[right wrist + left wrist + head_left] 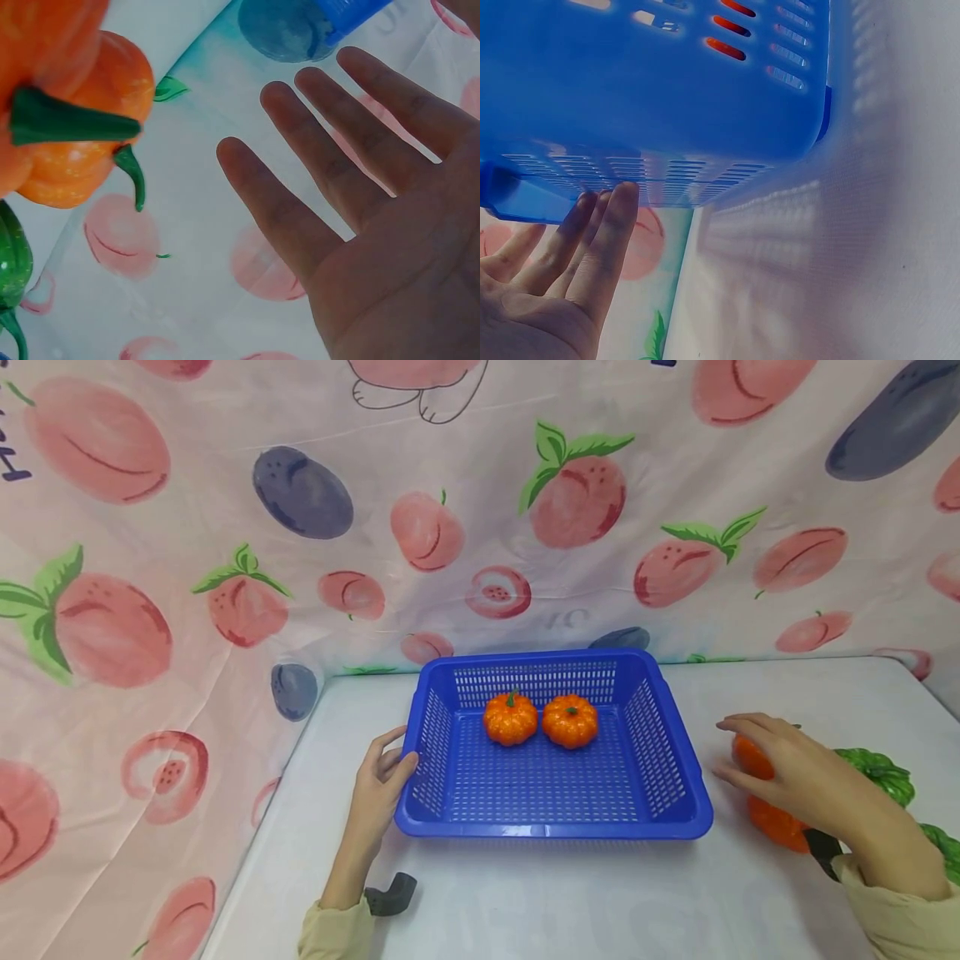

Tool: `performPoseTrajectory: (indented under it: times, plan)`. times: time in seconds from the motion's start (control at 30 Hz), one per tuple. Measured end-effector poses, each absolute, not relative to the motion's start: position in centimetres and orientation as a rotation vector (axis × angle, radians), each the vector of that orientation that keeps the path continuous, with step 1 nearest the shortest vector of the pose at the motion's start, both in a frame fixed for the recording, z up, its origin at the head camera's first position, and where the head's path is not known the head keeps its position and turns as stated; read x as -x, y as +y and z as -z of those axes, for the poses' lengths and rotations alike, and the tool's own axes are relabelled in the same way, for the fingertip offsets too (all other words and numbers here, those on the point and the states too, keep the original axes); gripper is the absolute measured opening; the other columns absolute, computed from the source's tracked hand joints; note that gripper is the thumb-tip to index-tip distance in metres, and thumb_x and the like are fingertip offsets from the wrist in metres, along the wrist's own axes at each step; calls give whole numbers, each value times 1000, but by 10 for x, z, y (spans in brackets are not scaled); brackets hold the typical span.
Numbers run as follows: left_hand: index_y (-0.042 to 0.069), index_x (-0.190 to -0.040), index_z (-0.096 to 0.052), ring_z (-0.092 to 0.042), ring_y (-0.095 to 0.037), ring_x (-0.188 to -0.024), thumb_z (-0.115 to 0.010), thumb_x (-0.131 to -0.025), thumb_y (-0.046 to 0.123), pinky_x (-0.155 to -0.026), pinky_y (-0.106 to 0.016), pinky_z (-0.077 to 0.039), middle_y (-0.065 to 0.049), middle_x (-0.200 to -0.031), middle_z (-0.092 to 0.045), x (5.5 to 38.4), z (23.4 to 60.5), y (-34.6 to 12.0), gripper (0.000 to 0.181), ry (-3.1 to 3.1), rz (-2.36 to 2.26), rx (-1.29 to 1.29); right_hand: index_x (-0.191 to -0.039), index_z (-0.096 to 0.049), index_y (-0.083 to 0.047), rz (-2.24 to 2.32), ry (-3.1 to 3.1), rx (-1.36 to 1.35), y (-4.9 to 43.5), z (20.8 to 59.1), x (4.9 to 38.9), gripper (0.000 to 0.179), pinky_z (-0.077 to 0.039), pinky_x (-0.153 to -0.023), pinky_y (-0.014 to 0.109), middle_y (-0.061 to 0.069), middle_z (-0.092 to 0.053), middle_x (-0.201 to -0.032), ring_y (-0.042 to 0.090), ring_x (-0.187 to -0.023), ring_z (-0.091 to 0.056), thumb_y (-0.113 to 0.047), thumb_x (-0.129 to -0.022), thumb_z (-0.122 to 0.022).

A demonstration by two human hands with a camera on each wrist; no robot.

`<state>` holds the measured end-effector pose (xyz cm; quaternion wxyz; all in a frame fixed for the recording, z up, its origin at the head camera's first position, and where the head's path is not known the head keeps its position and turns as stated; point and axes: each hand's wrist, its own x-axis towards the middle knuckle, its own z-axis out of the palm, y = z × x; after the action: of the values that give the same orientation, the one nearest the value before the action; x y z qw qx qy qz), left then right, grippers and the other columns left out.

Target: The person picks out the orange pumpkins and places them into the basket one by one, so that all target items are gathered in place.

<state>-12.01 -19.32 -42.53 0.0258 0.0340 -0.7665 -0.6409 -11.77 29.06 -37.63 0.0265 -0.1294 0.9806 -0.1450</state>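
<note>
A blue plastic basket [551, 831] with slotted walls stands on the white table; two small orange pumpkins [510, 719] with green stems sit side by side inside it. My left hand [382, 785] is at the basket's left side, thumb tip at the rim. In the left wrist view its extended fingers [615, 240] reach up to the outer wall. To the basket's right, my right hand [795, 768] hovers by two more orange pumpkins [776, 822], partly covering them. Its fingers [319, 161] are straight and spread in the right wrist view, with nothing between them.
Green pumpkins [877, 772] lie at the right, beyond my right forearm. A cloth printed with peaches [577, 502] hangs behind the table and along its left side. Dark wrist-worn pieces [392, 895] show at both sleeves.
</note>
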Motion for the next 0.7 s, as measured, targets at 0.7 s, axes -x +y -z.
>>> performPoseTrajectory:
  times: [0.7]
  plan:
    - [21,-144,-45,-67,-29,-111,-62,-99,28,-83,-26,-56,-17,-128,-64,120,425,-193,48,-2371,1981,-125,-129,-54,4,420,3002,397,312,392,111,64,-43,-90,70,28,-58,-123,47,-109,-52,-35,-84,-78]
